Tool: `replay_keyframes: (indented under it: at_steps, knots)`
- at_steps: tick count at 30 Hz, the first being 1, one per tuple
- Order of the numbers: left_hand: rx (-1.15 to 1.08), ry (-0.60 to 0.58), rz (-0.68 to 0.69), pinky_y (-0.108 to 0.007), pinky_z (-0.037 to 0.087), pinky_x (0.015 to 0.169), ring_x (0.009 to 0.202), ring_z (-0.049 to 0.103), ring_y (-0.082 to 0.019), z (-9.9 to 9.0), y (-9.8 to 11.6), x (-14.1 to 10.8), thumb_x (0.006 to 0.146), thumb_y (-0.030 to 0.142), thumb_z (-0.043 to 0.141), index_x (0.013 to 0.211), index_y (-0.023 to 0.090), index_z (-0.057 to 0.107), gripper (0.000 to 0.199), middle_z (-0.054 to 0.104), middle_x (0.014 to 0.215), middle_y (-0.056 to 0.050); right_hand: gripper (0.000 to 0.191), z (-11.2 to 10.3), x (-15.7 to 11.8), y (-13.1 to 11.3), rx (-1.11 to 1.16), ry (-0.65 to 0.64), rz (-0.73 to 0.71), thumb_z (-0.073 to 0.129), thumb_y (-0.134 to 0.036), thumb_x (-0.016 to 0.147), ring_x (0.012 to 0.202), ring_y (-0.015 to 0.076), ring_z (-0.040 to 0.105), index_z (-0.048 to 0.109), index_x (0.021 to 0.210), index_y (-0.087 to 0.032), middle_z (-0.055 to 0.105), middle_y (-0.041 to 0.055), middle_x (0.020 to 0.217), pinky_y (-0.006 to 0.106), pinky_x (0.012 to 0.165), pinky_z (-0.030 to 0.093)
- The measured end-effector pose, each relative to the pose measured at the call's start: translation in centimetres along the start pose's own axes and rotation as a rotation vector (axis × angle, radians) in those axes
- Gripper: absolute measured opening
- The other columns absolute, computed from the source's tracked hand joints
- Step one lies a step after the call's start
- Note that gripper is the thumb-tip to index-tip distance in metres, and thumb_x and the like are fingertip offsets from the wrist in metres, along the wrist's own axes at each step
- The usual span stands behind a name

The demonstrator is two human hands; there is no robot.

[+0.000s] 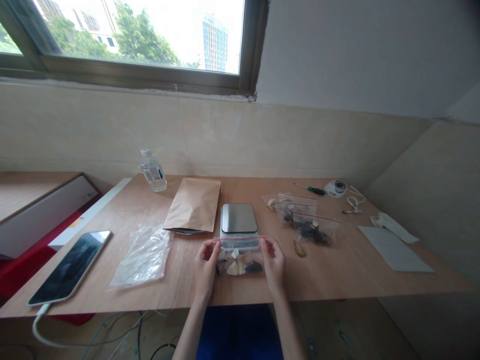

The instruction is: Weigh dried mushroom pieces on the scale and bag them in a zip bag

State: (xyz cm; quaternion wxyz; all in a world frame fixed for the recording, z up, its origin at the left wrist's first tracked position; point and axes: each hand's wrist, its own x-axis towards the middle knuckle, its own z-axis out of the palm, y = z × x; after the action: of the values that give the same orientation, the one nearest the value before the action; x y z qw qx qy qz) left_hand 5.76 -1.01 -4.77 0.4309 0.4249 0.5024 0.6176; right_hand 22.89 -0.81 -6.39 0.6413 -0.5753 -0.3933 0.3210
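Note:
Between my hands is a clear zip bag (245, 257) with a red seal strip, holding pale and dark dried pieces and a small white packet. My left hand (206, 257) pinches its top left corner, and my right hand (273, 255) pinches the top right corner. Just behind the bag lies a digital scale (239, 218) with a bare steel plate; the bag covers its front part. To the right, several filled zip bags (315, 230) overlap one another. One loose brownish dried piece (299, 249) lies in front of them.
Left of the scale are a brown paper pouch (197, 205), clear plastic bags (144, 255), a water bottle (153, 171) and a phone (71, 267) on a cable. At right lie a screwdriver (315, 190), a white dome camera (336, 188) and a grey-white sheet (393, 248).

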Motion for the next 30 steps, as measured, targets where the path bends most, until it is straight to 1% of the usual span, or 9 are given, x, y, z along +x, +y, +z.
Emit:
replay_keyframes:
  at_steps: [4,8,15,22,27,30]
  knots:
    - [0.019,0.009,0.008,-0.024,0.047,0.070,0.076,0.061,-0.016,-0.02,0.21,-0.03,0.078,0.039,0.063,0.085,0.017,0.063,0.023,0.066,0.078,-0.002,0.034,0.00,0.01,-0.05,-0.035,0.006,-0.029,0.058,-0.048,0.081,0.070,0.0167,0.062,0.064,0.089,-0.015,0.067,0.0045,0.076,0.028,0.065,0.049]
    - [0.017,0.009,0.015,-0.025,0.048,0.071,0.076,0.062,-0.017,0.04,0.27,-0.05,0.077,0.040,0.064,0.083,0.017,0.063,0.025,0.067,0.078,-0.003,0.035,-0.03,0.01,-0.03,-0.053,0.020,-0.062,0.057,-0.048,0.081,0.071,0.0173,0.062,0.064,0.089,-0.015,0.068,0.0055,0.079,0.028,0.065,0.049]
    - [0.018,0.000,0.013,-0.025,0.049,0.070,0.077,0.063,-0.017,0.06,0.10,-0.04,0.078,0.040,0.062,0.085,0.017,0.061,0.024,0.066,0.079,-0.003,0.036,-0.23,-0.05,0.19,-0.084,0.017,-0.056,0.057,-0.049,0.082,0.072,0.0187,0.061,0.064,0.090,-0.014,0.067,0.0069,0.078,0.029,0.066,0.048]
    - [0.017,-0.028,0.008,-0.025,0.048,0.072,0.078,0.063,-0.017,-0.06,0.47,-0.16,0.079,0.039,0.061,0.085,0.017,0.060,0.023,0.066,0.080,-0.003,0.036,-0.25,-0.10,0.08,-0.061,0.017,-0.056,0.057,-0.049,0.082,0.073,0.0188,0.062,0.064,0.090,-0.015,0.067,0.0070,0.079,0.029,0.066,0.048]
    - [-0.024,-0.047,-0.026,-0.024,0.049,0.066,0.073,0.063,-0.015,0.00,0.44,-0.28,0.081,0.040,0.059,0.090,0.018,0.057,0.024,0.066,0.079,-0.001,0.034,-0.14,-0.19,-0.19,-0.001,-0.013,-0.005,0.058,-0.048,0.081,0.070,0.0172,0.062,0.063,0.090,-0.016,0.066,0.0040,0.075,0.027,0.066,0.050]
    - [-0.033,-0.061,-0.023,-0.024,0.049,0.069,0.076,0.062,-0.015,0.01,0.12,-0.23,0.081,0.039,0.060,0.092,0.018,0.057,0.024,0.065,0.083,-0.002,0.032,-0.10,-0.29,-0.50,0.027,-0.074,0.028,0.059,-0.047,0.080,0.071,0.0170,0.063,0.063,0.090,-0.017,0.067,0.0038,0.077,0.027,0.066,0.051]
